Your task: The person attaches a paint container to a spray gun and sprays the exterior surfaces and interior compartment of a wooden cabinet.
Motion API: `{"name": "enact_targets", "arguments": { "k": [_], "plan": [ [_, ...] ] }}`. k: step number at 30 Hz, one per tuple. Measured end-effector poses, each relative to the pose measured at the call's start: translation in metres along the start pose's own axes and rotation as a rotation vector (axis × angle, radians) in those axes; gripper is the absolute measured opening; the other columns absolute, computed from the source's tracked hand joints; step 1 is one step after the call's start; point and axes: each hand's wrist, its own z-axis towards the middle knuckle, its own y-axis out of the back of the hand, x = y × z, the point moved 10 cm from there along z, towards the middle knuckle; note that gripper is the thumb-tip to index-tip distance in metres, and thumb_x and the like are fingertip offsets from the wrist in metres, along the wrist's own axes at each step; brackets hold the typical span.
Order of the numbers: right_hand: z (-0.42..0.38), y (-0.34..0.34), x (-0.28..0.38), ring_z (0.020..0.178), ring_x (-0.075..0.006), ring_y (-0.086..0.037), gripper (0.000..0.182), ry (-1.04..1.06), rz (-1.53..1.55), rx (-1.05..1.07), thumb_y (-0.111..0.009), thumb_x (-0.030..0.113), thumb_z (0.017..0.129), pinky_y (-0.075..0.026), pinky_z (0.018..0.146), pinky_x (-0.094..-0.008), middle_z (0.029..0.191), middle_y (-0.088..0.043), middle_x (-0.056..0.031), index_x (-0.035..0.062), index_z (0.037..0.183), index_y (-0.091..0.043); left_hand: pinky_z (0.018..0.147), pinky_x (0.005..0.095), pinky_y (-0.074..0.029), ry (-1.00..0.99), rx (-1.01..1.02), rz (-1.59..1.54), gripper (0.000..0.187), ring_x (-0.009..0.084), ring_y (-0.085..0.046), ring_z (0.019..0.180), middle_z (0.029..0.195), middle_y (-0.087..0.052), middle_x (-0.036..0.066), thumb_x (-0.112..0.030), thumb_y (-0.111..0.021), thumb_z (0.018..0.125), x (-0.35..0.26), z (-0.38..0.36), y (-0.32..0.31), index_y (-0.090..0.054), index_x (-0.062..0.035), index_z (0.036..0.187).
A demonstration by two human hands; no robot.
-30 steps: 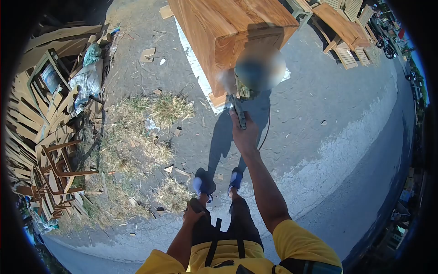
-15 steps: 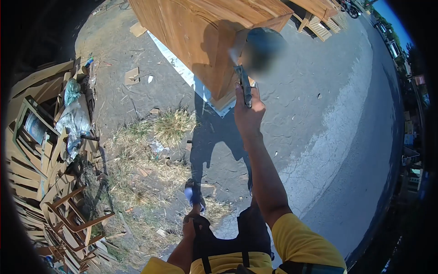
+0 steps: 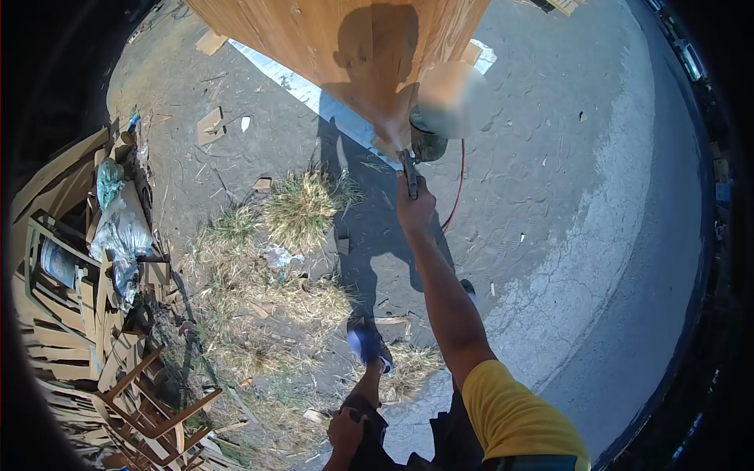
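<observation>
My right hand [image 3: 416, 206] is closed round the handle of a spray gun [image 3: 409, 174], which points at the lower corner of a large brown wooden piece [image 3: 314, 43]. A pale mist shows between nozzle and wood. Beyond the gun hangs a dark cup [image 3: 429, 141], partly covered by a blurred patch; a red hose [image 3: 462, 180] runs down beside it. Down at my thigh, my left hand [image 3: 346, 429] has its fingers curled against the dark shorts; what it holds, if anything, is hidden.
White sheeting [image 3: 294, 86] lies under the wooden piece. Dry grass tufts [image 3: 302, 210] grow in front of it. A heap of wood scraps [image 3: 75, 314] with plastic bags [image 3: 124, 228] stands at the left. Cracked pavement [image 3: 565, 271] borders the road at the right.
The view has shifted closer to the wooden piece, and its corner sits higher in view. The right hand and spray gun have moved lower, with mist now visible. My left hand has also moved lower in view.
</observation>
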Motion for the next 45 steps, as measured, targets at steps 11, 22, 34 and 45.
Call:
{"name": "enact_targets", "arguments": {
  "k": [11, 22, 34, 45],
  "plan": [
    [0.036, 0.018, -0.056, 0.061, -0.0378, -0.065, 0.044, -0.096, -0.057, 0.025, -0.073, 0.044, 0.098, -0.052, 0.063, -0.0455, 0.067, -0.066, -0.0201, -0.0006, 0.096, -0.073, 0.096, 0.0516, -0.056, 0.0, -0.041, 0.033, 0.049, 0.0379, -0.069, 0.113, 0.116, -0.071, 0.017, -0.049, -0.082, 0.08, -0.001, 0.002, 0.009, -0.074, -0.0169, 0.116],
    [0.072, 0.24, 0.229, 0.066, -0.0144, -0.065, 0.03, 0.206, 0.267, 0.076, -0.072, 0.029, 0.101, -0.05, 0.062, -0.0329, 0.073, -0.069, -0.0113, -0.001, 0.103, -0.073, 0.099, 0.05, -0.056, 0.002, 0.042, 0.115, 0.052, 0.0374, -0.069, 0.116, 0.122, -0.07, 0.017, -0.05, -0.079, 0.083, -0.034, -0.014, -0.017, -0.072, -0.0163, 0.121],
    [0.099, 0.189, 0.135, 0.061, -0.0069, -0.052, 0.035, 0.149, 0.436, 0.165, -0.071, 0.036, 0.102, -0.042, 0.058, -0.0268, 0.065, -0.059, 0.0014, 0.0011, 0.097, -0.075, 0.098, 0.0505, -0.057, 0.072, 0.075, 0.193, 0.049, 0.0372, -0.069, 0.115, 0.12, -0.07, 0.017, -0.049, -0.077, 0.084, -0.048, -0.018, -0.042, -0.072, -0.015, 0.119],
    [0.09, 0.044, -0.112, 0.081, -0.0465, -0.072, 0.046, -0.179, 0.125, 0.28, -0.073, 0.047, 0.097, -0.055, 0.07, -0.0469, 0.08, -0.072, -0.0245, 0.0015, 0.107, -0.076, 0.096, 0.0488, -0.056, 0.12, -0.02, 0.174, 0.041, 0.0348, -0.071, 0.11, 0.113, -0.073, 0.013, -0.048, -0.08, 0.083, -0.067, -0.022, -0.031, -0.077, -0.0132, 0.105]
  ]
}}
